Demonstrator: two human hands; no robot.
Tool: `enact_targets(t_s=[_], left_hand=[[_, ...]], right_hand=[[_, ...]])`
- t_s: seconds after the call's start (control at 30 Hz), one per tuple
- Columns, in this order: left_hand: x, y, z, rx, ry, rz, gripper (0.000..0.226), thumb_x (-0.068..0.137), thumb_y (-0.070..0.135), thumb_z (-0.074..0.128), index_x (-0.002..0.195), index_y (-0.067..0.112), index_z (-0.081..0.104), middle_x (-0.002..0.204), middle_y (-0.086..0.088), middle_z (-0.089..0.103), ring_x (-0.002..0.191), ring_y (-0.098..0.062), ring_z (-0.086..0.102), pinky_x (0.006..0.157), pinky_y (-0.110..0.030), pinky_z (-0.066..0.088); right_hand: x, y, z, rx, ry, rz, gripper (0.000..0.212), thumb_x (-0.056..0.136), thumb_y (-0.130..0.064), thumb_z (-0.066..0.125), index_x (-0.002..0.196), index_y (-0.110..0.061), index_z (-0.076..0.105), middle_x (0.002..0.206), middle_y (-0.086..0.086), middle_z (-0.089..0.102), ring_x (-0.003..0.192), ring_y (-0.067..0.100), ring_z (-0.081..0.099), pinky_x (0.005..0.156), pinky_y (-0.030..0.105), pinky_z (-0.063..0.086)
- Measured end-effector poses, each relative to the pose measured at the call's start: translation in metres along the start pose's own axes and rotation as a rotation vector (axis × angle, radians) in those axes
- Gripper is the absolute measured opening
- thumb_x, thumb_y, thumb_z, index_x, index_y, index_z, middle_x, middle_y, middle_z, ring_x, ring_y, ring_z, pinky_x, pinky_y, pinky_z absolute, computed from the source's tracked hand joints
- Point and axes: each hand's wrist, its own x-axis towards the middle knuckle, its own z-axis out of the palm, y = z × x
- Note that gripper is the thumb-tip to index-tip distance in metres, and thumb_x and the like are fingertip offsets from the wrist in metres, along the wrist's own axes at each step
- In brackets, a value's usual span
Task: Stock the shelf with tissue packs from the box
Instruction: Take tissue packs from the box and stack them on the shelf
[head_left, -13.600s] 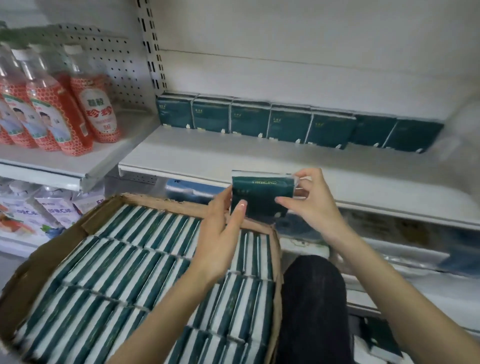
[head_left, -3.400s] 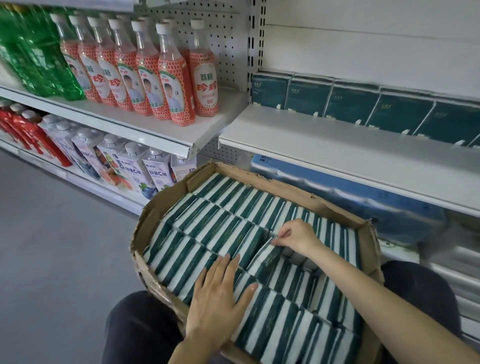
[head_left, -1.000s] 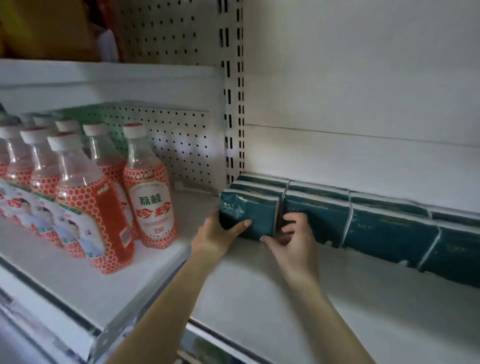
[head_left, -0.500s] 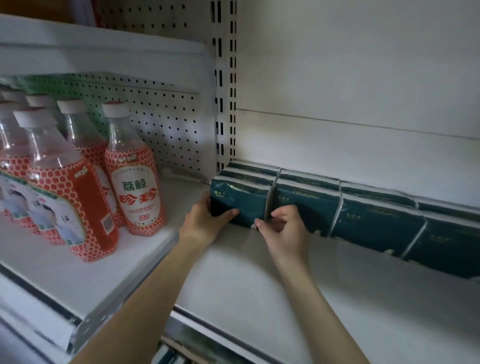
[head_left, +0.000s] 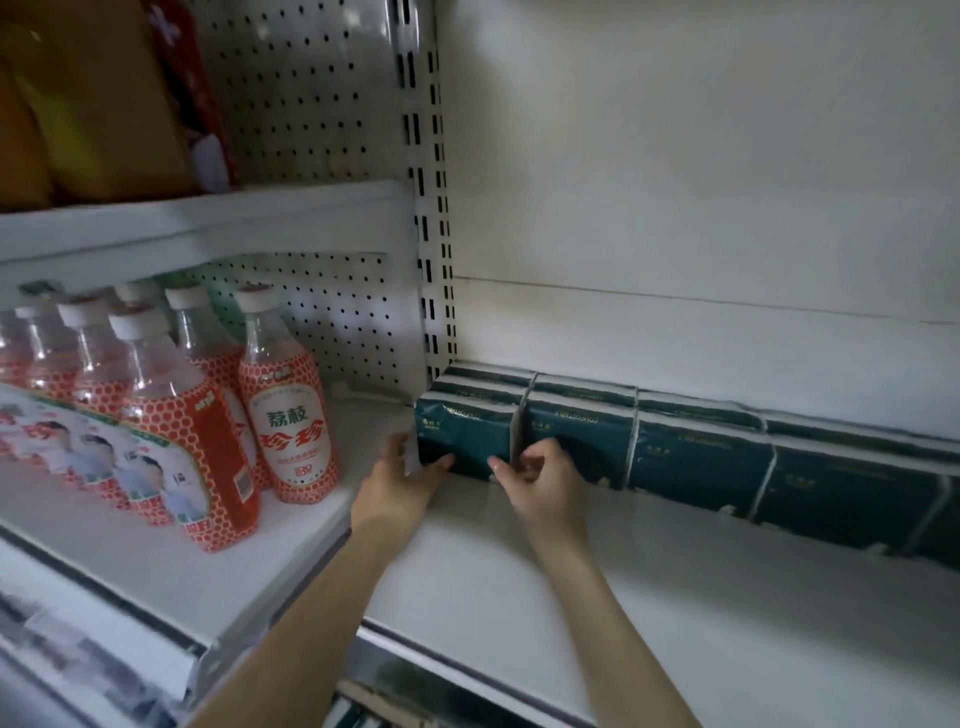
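The hands, seconds ago down in the box, are now clamped on one pack: its left end is gripped by the left hand, its lower right edge pinched by the right hand. The pack has been set at the shelf's back left corner, ending the row; only release is judged to remain. The box is out of view, the row is cut off at right, and its depth cannot be made out.

Shelf: white, flat, bare toward its front edge.
On it: dark green tissue packs, upright, touching, in a row along the back wall.
Neighbouring shelf: white, carries red-labelled bottles.
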Motion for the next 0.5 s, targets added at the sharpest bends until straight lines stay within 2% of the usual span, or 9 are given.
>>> enact_targets(t_s=[0.1,0.2,0.27,0.33,0.4,0.5], left_hand=[[-0.031,0.006,-0.016,-0.114,-0.022,-0.053,0.073,0.086,0.053,0.062,0.143,0.017,0.035,0.144,-0.01,0.046,0.127,-0.029,0.048,0.103,-0.041,0.042],[-0.071,0.006,-0.045,-0.069,-0.067,-0.002,0.059,0.092,0.044,0.057,0.141,0.013,0.042,0.141,-0.009,0.049,0.128,-0.024,0.047,0.103,-0.034,0.039],[-0.094,-0.003,-0.068,-0.004,-0.093,0.041,0.052,0.094,0.041,0.056,0.138,0.016,0.045,0.14,-0.007,0.049,0.127,-0.022,0.047,0.102,-0.032,0.036],[-0.11,-0.015,-0.09,0.074,-0.105,0.062,0.052,0.093,0.04,0.057,0.138,0.015,0.045,0.14,-0.009,0.049,0.127,-0.023,0.047,0.103,-0.033,0.035],[-0.125,-0.028,-0.108,0.137,-0.111,0.079,0.053,0.094,0.04,0.056,0.138,0.013,0.045,0.138,-0.01,0.05,0.126,-0.025,0.047,0.101,-0.032,0.035],[-0.153,-0.046,-0.124,0.136,-0.093,0.072,0.054,0.094,0.042,0.055,0.139,0.013,0.045,0.138,-0.009,0.05,0.125,-0.023,0.047,0.096,-0.03,0.034]], right_hand=[[-0.003,-0.009,-0.001,-0.057,-0.001,-0.001,0.038,0.08,-0.033,0.075,0.087,-0.012,0.045,0.084,-0.001,0.048,0.074,0.017,0.047,0.058,0.019,0.031],[-0.02,-0.023,-0.011,-0.091,-0.029,0.048,0.036,0.085,-0.028,0.071,0.092,-0.012,0.039,0.096,0.001,0.04,0.076,0.013,0.043,0.06,0.015,0.031],[-0.041,-0.027,-0.02,-0.136,-0.093,0.045,0.034,0.088,-0.03,0.066,0.098,-0.014,0.037,0.101,0.001,0.038,0.084,0.014,0.045,0.068,0.016,0.036],[-0.068,-0.031,-0.03,-0.165,-0.181,0.029,0.035,0.09,-0.033,0.063,0.105,-0.017,0.036,0.108,0.001,0.037,0.095,0.015,0.046,0.082,0.024,0.04],[-0.093,-0.036,-0.04,-0.175,-0.239,-0.011,0.038,0.09,-0.034,0.063,0.112,-0.014,0.039,0.115,0.002,0.036,0.101,0.015,0.044,0.09,0.024,0.038],[-0.131,-0.048,-0.049,-0.152,-0.292,-0.049,0.042,0.089,-0.031,0.065,0.119,-0.011,0.043,0.12,0.003,0.035,0.103,0.013,0.044,0.088,0.019,0.035]])
